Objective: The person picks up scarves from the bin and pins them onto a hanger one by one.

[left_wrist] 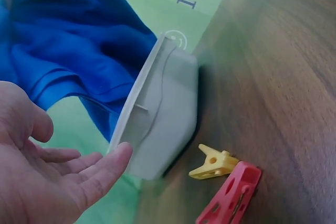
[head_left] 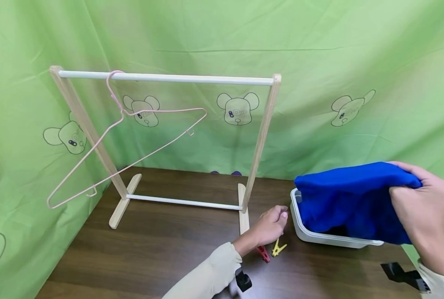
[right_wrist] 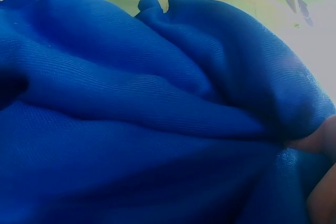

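Note:
My right hand [head_left: 425,199] grips a blue cloth [head_left: 349,195] by its upper edge at the right of the head view. The cloth hangs in folds over a white plastic bin [head_left: 319,236], and its lower part overlaps the opening. Folds of the cloth fill most of the right wrist view, with part of the hand at the right edge. To the left of the bin, my left hand [head_left: 270,224] holds nothing, its fingers relaxed and apart in the left wrist view. Just beneath it lie a yellow clothespin [head_left: 278,248] and a red clothespin [head_left: 263,253].
A wooden rack with a white top rail [head_left: 192,79] stands on the brown table [head_left: 162,245]. From the rail hangs a pink wire hanger [head_left: 151,153], toward the left. A green curtain [head_left: 300,41] with bear-face prints rises behind and beside the table.

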The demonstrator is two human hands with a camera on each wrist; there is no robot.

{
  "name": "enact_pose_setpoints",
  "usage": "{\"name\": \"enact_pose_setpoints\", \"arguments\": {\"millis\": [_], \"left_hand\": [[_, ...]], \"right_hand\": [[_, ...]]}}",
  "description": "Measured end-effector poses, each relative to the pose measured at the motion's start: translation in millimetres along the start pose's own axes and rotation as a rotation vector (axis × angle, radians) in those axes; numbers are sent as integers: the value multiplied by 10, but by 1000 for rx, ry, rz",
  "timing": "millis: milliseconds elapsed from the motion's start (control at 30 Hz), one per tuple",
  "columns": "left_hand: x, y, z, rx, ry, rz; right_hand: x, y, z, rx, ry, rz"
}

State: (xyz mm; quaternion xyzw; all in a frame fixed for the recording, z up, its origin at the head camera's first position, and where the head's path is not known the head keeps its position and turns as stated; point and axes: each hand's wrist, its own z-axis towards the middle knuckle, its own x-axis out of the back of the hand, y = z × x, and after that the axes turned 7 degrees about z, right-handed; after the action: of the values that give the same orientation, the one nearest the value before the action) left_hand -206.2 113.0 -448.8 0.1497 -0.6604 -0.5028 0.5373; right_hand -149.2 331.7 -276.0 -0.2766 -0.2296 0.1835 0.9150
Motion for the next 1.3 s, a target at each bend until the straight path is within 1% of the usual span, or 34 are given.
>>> {"name": "enact_pose_setpoints", "arguments": {"millis": [133, 200, 267, 400, 567, 700, 867, 1033, 1133, 1200, 1267, 1300], "left_hand": [[51, 38, -73, -57, 36, 72], [78, 61, -109, -81, 43, 111], [102, 78, -141, -100, 39, 123], [161, 80, -204, -114, 35, 74], [234, 50, -289, -107, 19, 4], [277, 27, -353, -101, 8, -29], [327, -21, -433, -83, 7, -44], [393, -83, -495, -85, 19, -44], [441, -108, -516, -87, 30, -43], [473, -117, -527, -88, 35, -46], [508, -121, -543, -90, 42, -49], [524, -124, -555, -88, 45, -51]], "right_hand": [[-6, 6, -2, -8, 14, 32], [-11, 4, -1, -5, 23, 48], [-13, 0, 3, -1, 29, 59], [-18, -18, 22, 18, 32, 86], [-21, -30, 52, 37, 17, 122], [-24, -47, 66, 38, 9, 135], [-26, -82, 71, 31, 1, 148], [-14, -93, 65, -19, -32, 169], [12, -101, 76, -89, -77, 163], [36, -112, 88, -143, -114, 139], [42, -135, 103, -180, -136, 128], [36, -146, 111, -185, -137, 130]]}}
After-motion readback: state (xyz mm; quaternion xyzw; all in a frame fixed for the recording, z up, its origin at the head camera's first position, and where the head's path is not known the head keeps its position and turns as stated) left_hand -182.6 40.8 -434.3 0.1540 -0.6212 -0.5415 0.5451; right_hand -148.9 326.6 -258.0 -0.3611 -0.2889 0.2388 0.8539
